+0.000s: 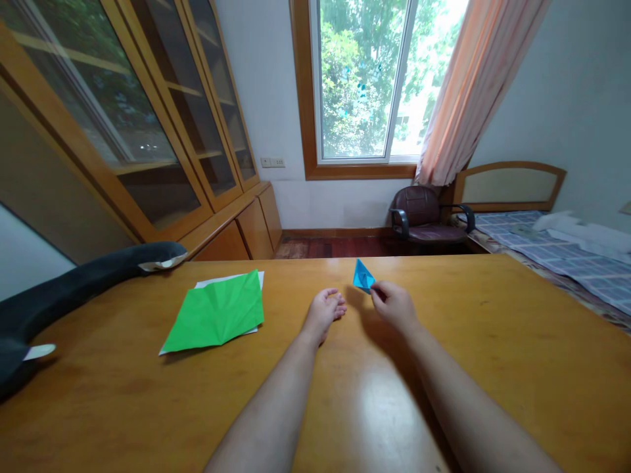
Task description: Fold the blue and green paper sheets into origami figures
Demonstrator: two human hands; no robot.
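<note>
Blue folded paper (363,275) pinched by right hand (396,306) fingers; left hand (325,310) fingers loose, apart, on wooden table (493,341).

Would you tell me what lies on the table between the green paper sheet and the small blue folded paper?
In the head view, only the left hand, resting on the table, lies between the green paper and the blue folded paper.

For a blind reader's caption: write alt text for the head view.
The right hand pinches a small blue folded paper above a wooden table; the left hand rests open beside it. A creased green sheet lies to the left.
</note>
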